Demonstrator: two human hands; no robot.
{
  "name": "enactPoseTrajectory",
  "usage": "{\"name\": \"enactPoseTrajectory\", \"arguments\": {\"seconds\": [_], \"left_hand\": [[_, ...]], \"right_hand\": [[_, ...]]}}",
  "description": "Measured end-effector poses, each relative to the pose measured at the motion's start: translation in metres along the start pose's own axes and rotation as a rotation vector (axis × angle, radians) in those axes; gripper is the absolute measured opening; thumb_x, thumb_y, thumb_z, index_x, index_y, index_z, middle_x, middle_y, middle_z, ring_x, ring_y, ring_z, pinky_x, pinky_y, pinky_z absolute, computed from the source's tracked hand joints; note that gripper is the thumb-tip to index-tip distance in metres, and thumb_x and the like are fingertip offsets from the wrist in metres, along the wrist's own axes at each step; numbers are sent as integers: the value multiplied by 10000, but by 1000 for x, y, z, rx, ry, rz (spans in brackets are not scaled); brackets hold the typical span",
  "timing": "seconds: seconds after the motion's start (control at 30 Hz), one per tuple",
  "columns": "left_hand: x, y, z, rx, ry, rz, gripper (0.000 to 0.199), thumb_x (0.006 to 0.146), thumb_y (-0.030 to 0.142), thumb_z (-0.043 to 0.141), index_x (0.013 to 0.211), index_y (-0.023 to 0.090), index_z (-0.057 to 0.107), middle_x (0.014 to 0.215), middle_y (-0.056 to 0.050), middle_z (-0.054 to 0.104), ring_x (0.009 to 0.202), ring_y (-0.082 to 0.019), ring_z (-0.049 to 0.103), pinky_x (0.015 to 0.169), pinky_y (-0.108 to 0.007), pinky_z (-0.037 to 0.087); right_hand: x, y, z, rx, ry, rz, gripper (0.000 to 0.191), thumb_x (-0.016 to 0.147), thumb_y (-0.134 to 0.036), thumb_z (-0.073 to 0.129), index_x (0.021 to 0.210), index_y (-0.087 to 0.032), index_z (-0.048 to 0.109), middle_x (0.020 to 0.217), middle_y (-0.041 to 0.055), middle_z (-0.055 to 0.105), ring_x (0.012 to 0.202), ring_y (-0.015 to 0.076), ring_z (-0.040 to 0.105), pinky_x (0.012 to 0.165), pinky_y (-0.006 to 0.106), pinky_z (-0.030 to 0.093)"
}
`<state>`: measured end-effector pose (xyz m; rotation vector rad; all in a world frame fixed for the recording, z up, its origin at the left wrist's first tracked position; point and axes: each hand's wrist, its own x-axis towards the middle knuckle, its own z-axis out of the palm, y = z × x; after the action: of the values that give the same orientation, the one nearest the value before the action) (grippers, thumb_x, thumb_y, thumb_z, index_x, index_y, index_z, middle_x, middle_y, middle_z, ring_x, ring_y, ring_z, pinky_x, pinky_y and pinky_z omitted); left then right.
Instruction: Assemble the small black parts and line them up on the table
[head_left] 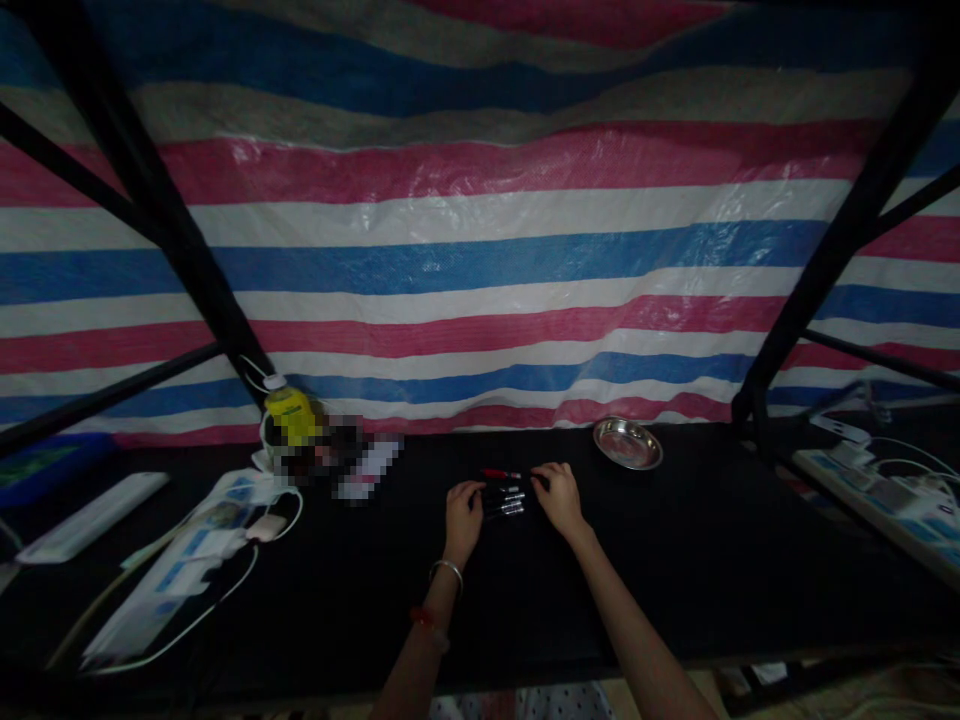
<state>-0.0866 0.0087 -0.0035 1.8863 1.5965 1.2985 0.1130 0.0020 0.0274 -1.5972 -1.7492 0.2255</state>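
Several dark pens with shiny silver parts lie side by side on the black table, between my two hands. Just beyond them rests a red pen, its tip pointing right. My left hand is at the left ends of the dark pens, fingers bent; whether it grips one is too dark to tell. To the right of the pens, my right hand has its fingers curled, with the thumb and index fingertips near the pens' right side; nothing clear shows between them.
A round metal dish sits at the back right. Power strips with white cables lie at the left, near a yellow bottle. Another power strip is at the far right. Black frame posts flank the table.
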Motion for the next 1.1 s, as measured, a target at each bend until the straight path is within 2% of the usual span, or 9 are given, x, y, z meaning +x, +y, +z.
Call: {"name": "enactPoseTrajectory", "arguments": {"seconds": [0.13,0.23,0.37,0.47,0.57,0.63,0.7,0.87,1.1], "left_hand": [[0,0,0,-9,31,-14,250,783,168,432,862,192,668,924,-65,650,918,-209,565,875,-406,430],[0,0,0,-38,44,-32,251,786,178,432,874,192,666,926,-66,652,919,-211,568,883,-410,428],[-1,-2,0,-117,80,-86,245,803,232,440,911,189,656,940,-72,649,933,-213,573,868,-396,440],[-1,-3,0,-212,133,-166,268,816,310,456,969,180,632,981,-83,641,939,-209,582,830,-364,460],[-2,-1,-1,-308,157,-247,341,812,395,475,1026,163,603,979,-95,641,894,-207,601,792,-351,470],[-2,2,-2,-349,154,-269,373,800,432,491,1033,160,597,963,-94,644,874,-208,607,777,-349,472],[-2,6,-3,-381,151,-267,387,787,456,509,1022,162,599,957,-92,645,883,-210,606,775,-346,471],[-2,12,-4,-427,143,-281,437,753,486,563,1041,158,581,928,-83,633,878,-197,599,756,-319,461],[-4,20,-8,-397,147,-218,535,714,476,617,1148,186,502,958,-65,592,818,-168,584,646,-272,437]], "right_hand": [[21,-11,14,-76,-173,-3,211,770,-240,576,934,-190,698,956,88,627,942,226,490,837,304,365],[30,-10,24,7,-197,40,138,718,-175,612,815,-191,709,910,88,626,942,228,492,854,322,344],[34,-5,31,520,-83,158,28,675,-205,649,670,-189,672,801,52,634,886,210,524,862,346,344],[31,-7,33,728,-40,216,167,722,-329,616,773,-179,669,758,41,638,705,169,551,707,316,414],[21,-11,34,1097,-56,343,254,700,-374,655,845,-166,663,743,42,646,566,125,533,549,264,412],[12,-13,34,1489,-105,463,247,632,-304,735,823,-163,667,740,37,651,576,111,549,532,235,420],[3,-14,34,1697,-174,563,221,620,-247,747,806,-155,672,724,28,649,574,95,556,510,202,426],[-7,-13,31,1810,-260,639,165,658,-200,713,808,-148,665,667,0,625,451,48,480,384,155,350],[-10,-17,27,1704,-297,636,200,633,-253,742,778,-140,663,618,0,611,435,49,458,356,149,260]]}}
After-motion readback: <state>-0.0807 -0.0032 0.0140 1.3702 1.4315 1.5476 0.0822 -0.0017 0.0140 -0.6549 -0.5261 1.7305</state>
